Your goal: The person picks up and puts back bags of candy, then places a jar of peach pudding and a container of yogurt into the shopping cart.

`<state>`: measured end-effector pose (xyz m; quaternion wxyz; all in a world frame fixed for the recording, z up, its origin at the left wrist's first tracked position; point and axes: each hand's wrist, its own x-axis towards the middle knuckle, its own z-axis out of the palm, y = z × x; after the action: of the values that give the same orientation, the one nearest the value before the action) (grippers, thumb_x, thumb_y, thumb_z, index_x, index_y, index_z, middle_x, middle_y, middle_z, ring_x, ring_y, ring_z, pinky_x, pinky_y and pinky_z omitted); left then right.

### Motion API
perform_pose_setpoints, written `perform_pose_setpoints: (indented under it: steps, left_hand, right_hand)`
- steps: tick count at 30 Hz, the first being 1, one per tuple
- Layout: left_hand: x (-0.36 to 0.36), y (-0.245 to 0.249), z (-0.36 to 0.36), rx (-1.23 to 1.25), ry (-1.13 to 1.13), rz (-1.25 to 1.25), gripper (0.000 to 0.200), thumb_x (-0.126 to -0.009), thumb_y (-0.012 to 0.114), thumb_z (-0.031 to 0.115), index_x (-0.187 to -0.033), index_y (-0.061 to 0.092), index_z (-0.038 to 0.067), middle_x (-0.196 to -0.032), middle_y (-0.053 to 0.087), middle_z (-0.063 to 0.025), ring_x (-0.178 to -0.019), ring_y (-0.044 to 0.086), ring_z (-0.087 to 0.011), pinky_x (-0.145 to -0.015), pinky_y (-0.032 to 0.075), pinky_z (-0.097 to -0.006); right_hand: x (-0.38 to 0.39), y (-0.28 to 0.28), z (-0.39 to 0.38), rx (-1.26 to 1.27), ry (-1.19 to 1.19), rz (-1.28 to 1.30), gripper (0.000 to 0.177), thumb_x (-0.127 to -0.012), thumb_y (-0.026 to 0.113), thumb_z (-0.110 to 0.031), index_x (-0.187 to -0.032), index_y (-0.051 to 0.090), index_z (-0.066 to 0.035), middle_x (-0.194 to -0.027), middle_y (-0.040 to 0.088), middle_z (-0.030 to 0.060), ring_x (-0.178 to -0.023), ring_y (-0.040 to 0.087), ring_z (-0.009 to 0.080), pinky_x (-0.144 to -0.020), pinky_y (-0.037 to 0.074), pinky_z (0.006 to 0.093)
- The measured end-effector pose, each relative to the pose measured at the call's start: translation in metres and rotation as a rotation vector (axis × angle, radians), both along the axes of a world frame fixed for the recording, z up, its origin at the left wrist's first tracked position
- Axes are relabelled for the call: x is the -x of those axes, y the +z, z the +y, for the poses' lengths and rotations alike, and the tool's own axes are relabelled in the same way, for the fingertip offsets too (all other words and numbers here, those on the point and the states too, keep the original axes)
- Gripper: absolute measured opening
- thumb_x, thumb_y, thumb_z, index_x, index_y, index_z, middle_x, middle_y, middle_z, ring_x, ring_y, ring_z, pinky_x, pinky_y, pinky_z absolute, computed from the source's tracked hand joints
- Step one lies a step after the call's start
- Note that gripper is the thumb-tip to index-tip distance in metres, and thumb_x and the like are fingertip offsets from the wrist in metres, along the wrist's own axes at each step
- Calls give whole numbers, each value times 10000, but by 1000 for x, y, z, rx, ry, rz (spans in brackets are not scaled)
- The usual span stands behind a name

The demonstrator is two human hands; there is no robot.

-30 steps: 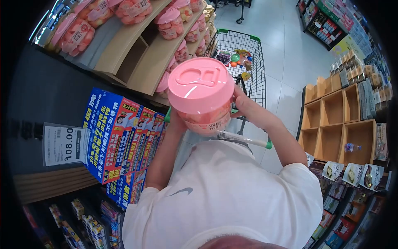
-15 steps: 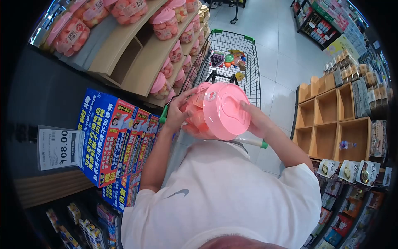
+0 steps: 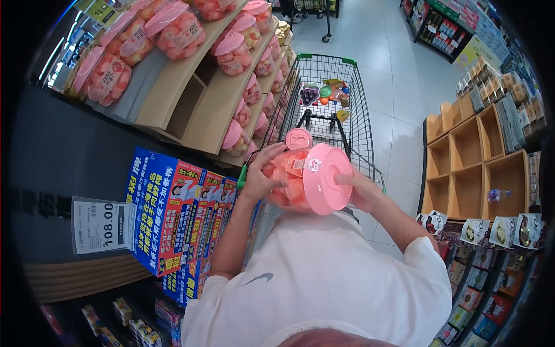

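Tilted on its side in front of my chest is a clear plastic jar (image 3: 291,191) with a pink lid (image 3: 328,199), full of pink, individually packed pieces. My left hand (image 3: 263,176) wraps around the jar's body, fingers over the top and thumb along the near side. On the lid side, my right hand (image 3: 361,189) grips the jar, its thumb across the lid's raised centre and its other fingers hidden behind. A round pink piece (image 3: 299,139) with an embossed mark shows just beyond the jar, near my left fingertips.
A shopping cart (image 3: 361,115) stands ahead, holding grapes (image 3: 309,94) and other small items. Shelves (image 3: 199,124) of similar pink-lidded jars line the left, above stacked blue drink cartons (image 3: 159,214). At right are a wooden cubby shelf (image 3: 467,147) and hanging packets (image 3: 475,230).
The jar has shifted slightly down in view, and the round pink piece behind it shows more fully. Shelves and cart appear a little lower and further right. Both hands keep their grip.
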<state>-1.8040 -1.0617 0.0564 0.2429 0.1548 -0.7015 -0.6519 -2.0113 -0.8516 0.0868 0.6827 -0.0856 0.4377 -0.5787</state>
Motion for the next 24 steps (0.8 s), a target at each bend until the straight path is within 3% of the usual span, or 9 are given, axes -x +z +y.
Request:
perform_pose_setpoints:
  steps: [5, 8, 13, 20, 21, 24]
  left_hand:
    - [2, 9, -14, 237, -15, -99, 1042, -583, 900, 534, -1383, 520, -14, -1455, 479, -136, -1319, 486, -245, -1120, 380, -400]
    - [7, 20, -16, 292, 24, -83, 894, -577, 924, 390, -1340, 593, 62, -1409, 523, -137, -1309, 502, -284, -1108, 393, -411]
    - [12, 19, -23, 348, 98, -149, 874, -674, 880, 439, -1356, 546, 5, -1410, 521, -137, -1297, 506, -256, -1100, 399, -398]
    - [45, 4, -14, -216, 181, 143, 753, -871, 768, 322, -1437, 407, -19, -1380, 523, -164, -1256, 530, -223, -1081, 414, -343]
    - [51, -2, -16, -194, 177, 154, 776, -921, 715, 322, -1489, 308, -16, -1438, 462, -179, -1295, 495, -231, -1098, 395, -347]
    - [70, -4, -15, -320, 192, 150, 788, -940, 685, 345, -1509, 271, -9, -1497, 392, -182, -1348, 437, -229, -1127, 357, -353]
  right_hand:
    - [-2, -12, 0, 32, -18, -86, 717, -813, 788, -220, -1411, 410, -101, -1291, 580, 71, -1136, 622, 197, -921, 569, 409]
    - [-2, -28, -2, 94, -42, -135, 712, -807, 779, -205, -1408, 416, -90, -1290, 583, 81, -1135, 624, 208, -925, 563, 414]
    - [-4, -35, -5, 98, -152, -175, 714, -794, 749, -223, -1408, 422, -61, -1287, 588, 96, -1141, 620, 232, -952, 540, 427]
    - [23, -45, -4, 15, -278, -142, 722, -784, 727, -242, -1397, 419, -15, -1285, 597, 127, -1137, 625, 257, -946, 539, 437]
    - [32, -51, -7, 19, -304, -124, 711, -790, 718, -238, -1395, 419, -13, -1274, 605, 137, -1119, 636, 264, -943, 543, 440]
    - [57, -51, -13, 12, -315, -59, 704, -794, 709, -232, -1397, 415, -18, -1261, 611, 137, -1102, 644, 265, -946, 544, 440]
